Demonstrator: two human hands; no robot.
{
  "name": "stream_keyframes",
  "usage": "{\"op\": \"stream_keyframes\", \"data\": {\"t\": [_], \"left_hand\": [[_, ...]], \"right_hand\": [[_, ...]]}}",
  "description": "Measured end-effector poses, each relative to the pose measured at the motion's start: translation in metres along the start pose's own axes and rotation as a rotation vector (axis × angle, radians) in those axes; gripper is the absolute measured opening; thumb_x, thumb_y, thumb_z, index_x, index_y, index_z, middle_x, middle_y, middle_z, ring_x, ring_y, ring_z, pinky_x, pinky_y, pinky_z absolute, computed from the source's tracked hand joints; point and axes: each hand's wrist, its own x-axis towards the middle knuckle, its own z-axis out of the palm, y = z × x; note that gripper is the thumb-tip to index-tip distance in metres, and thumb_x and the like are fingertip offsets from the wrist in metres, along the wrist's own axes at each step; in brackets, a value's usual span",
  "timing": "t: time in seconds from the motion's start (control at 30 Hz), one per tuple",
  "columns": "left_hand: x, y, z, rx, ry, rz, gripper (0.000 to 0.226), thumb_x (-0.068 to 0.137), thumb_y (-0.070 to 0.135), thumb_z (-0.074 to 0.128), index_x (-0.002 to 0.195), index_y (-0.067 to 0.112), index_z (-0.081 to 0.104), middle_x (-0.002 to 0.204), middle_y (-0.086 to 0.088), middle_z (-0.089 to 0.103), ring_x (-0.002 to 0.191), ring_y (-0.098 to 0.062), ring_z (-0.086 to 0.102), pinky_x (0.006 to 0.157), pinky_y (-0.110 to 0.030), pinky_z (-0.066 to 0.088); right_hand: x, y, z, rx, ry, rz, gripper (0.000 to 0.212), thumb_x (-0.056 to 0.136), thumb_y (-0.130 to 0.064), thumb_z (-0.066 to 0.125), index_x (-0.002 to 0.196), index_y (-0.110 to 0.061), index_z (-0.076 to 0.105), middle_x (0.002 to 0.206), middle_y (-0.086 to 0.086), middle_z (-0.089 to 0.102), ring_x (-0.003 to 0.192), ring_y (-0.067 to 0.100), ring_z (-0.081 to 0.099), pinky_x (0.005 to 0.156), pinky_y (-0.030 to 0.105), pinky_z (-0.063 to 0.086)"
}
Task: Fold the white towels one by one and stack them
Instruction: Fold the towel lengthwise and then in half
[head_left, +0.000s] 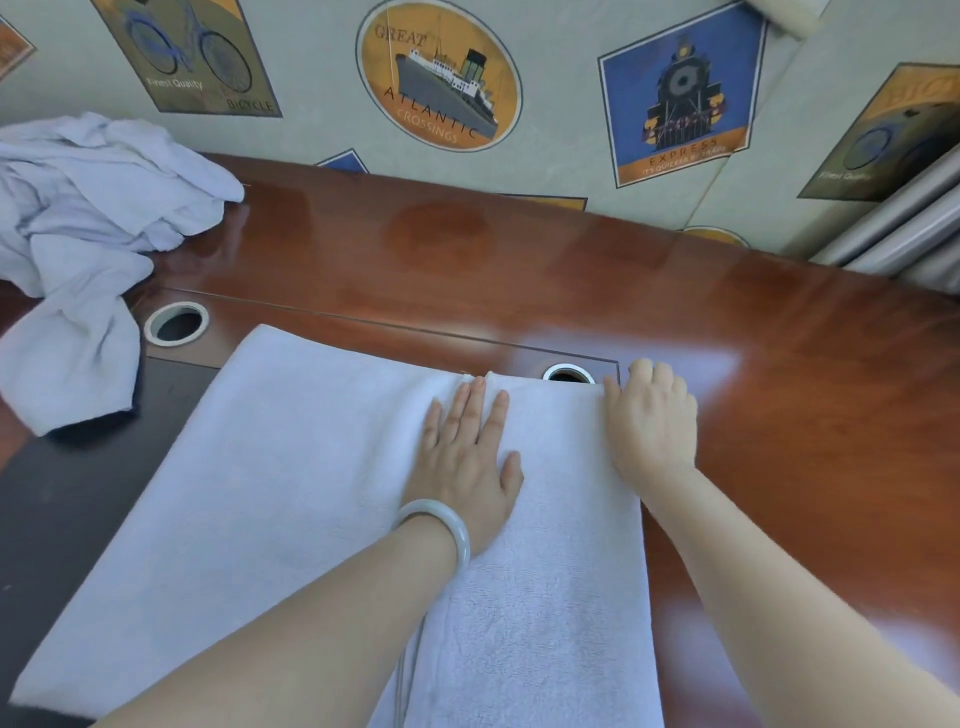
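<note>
A flat white terry towel (291, 467) lay spread on the glossy reddish-brown wooden surface (519, 270), running from the near edge out to the fingertips of both hands. A second layer was folded over its right half.

The left hand (467, 457) rested palm down on the towel, its fingers (470, 410) straight and released, their tips close to the towel's far hem. A pale green bangle (441, 530) circled that wrist.

The right hand (652, 421) sat at the towel's far right corner, thumb on the cloth. Its fingers (657, 376) were bent over the wood just beyond the edge, and whether they pinched the corner could not be told.

Between the two hands' fingertips, a grey-rimmed round cable hole (568, 374) showed half under the hem. A second such hole (176, 322) lay well to the left of the left fingers. Farther left still, a crumpled heap of white towels (78, 208) was piled on the surface.

Beyond the fingers rose a grey wall covering (311, 130) printed with vintage travel emblems: a steamship (439, 78), a locomotive (680, 98) and a bicycle (187, 52). Far right of the right fingers leaned grey metal tubes (909, 223).
</note>
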Motion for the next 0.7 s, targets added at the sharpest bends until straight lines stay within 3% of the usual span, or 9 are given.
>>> {"op": "stream_keyframes", "data": {"t": [0.07, 0.1, 0.17, 0.23, 0.37, 0.47, 0.57, 0.63, 0.7], "left_hand": [[0.000, 0.000, 0.000, -0.020, -0.010, -0.009, 0.070, 0.094, 0.046, 0.014, 0.158, 0.020, 0.002, 0.165, -0.003, -0.011, 0.149, -0.015, -0.019, 0.122, -0.043, -0.008], [0.000, 0.000, 0.001, -0.024, -0.015, -0.012, 0.070, 0.095, 0.046, 0.015, 0.158, 0.020, 0.001, 0.164, -0.003, -0.012, 0.149, -0.014, -0.019, 0.122, -0.043, -0.008], [0.001, 0.001, 0.000, -0.023, -0.030, -0.012, 0.069, 0.097, 0.044, 0.018, 0.158, 0.019, -0.002, 0.164, -0.002, -0.014, 0.149, -0.015, -0.020, 0.122, -0.043, -0.009], [0.002, 0.002, 0.000, -0.028, -0.027, -0.017, 0.069, 0.098, 0.043, 0.019, 0.157, 0.018, -0.004, 0.164, -0.002, -0.015, 0.149, -0.014, -0.021, 0.122, -0.043, -0.009], [0.001, 0.002, -0.001, -0.042, -0.042, -0.033, 0.066, 0.100, 0.041, 0.018, 0.157, 0.018, -0.004, 0.164, -0.001, -0.016, 0.149, -0.014, -0.021, 0.122, -0.043, -0.010], [0.006, -0.001, -0.006, -0.086, -0.109, -0.031, 0.059, 0.104, 0.033, 0.019, 0.157, 0.018, -0.004, 0.163, 0.002, -0.017, 0.149, -0.013, -0.021, 0.121, -0.040, -0.011], [0.008, -0.014, -0.029, -0.515, -0.195, -0.024, 0.051, 0.107, 0.018, 0.026, 0.157, 0.017, 0.013, 0.165, 0.004, -0.003, 0.151, -0.011, -0.008, 0.122, -0.033, -0.005], [-0.004, -0.035, -0.052, -0.872, -0.177, -0.087, 0.048, 0.105, 0.007, 0.032, 0.153, 0.017, 0.031, 0.162, 0.006, 0.015, 0.150, -0.007, 0.007, 0.121, -0.023, 0.004], [-0.029, -0.065, -0.070, -0.811, -0.088, -0.105, 0.050, 0.102, -0.001, 0.036, 0.149, 0.017, 0.039, 0.160, 0.007, 0.024, 0.149, -0.007, 0.014, 0.119, -0.019, 0.011]], "right_hand": [[-0.034, -0.008, -0.002, 0.004, 0.075, -0.173, 0.040, 0.101, -0.032, 0.046, 0.131, -0.006, 0.053, 0.136, 0.019, 0.054, 0.126, 0.038, 0.048, 0.100, 0.048, 0.032], [-0.050, -0.013, 0.000, 0.000, 0.009, -0.224, 0.048, 0.102, -0.037, 0.039, 0.142, -0.011, 0.046, 0.150, 0.014, 0.043, 0.139, 0.034, 0.037, 0.110, 0.047, 0.023], [-0.070, -0.020, 0.007, -0.012, -0.223, -0.180, 0.059, 0.103, -0.047, 0.022, 0.156, -0.022, 0.021, 0.165, 0.000, 0.013, 0.152, 0.022, 0.006, 0.120, 0.049, 0.007], [-0.072, -0.023, 0.010, -0.010, -0.332, -0.084, 0.061, 0.102, -0.049, 0.019, 0.158, -0.029, 0.004, 0.165, -0.009, -0.004, 0.152, 0.015, -0.010, 0.120, 0.057, 0.002], [-0.078, -0.038, -0.002, -0.070, -0.305, 0.008, 0.062, 0.103, -0.050, 0.016, 0.158, -0.026, 0.000, 0.166, -0.002, -0.007, 0.151, 0.026, -0.014, 0.117, 0.062, -0.006], [-0.131, -0.063, -0.007, 0.012, -0.156, -0.074, 0.061, 0.101, -0.046, 0.013, 0.157, -0.023, 0.017, 0.164, 0.005, 0.012, 0.153, 0.025, 0.002, 0.119, 0.054, -0.005], [-0.192, -0.089, -0.002, 0.072, -0.188, -0.193, 0.060, 0.098, -0.038, 0.023, 0.154, -0.018, 0.032, 0.160, 0.008, 0.026, 0.150, 0.023, 0.020, 0.118, 0.052, 0.007], [-0.204, -0.096, 0.003, 0.043, -0.253, -0.168, 0.062, 0.098, -0.041, 0.017, 0.156, -0.020, 0.021, 0.163, 0.006, 0.016, 0.151, 0.019, 0.009, 0.120, 0.050, 0.001], [-0.202, -0.095, 0.006, 0.008, -0.303, -0.132, 0.061, 0.098, -0.045, 0.007, 0.156, -0.027, -0.003, 0.165, 0.000, -0.005, 0.150, 0.013, -0.014, 0.120, 0.048, -0.013]]}}
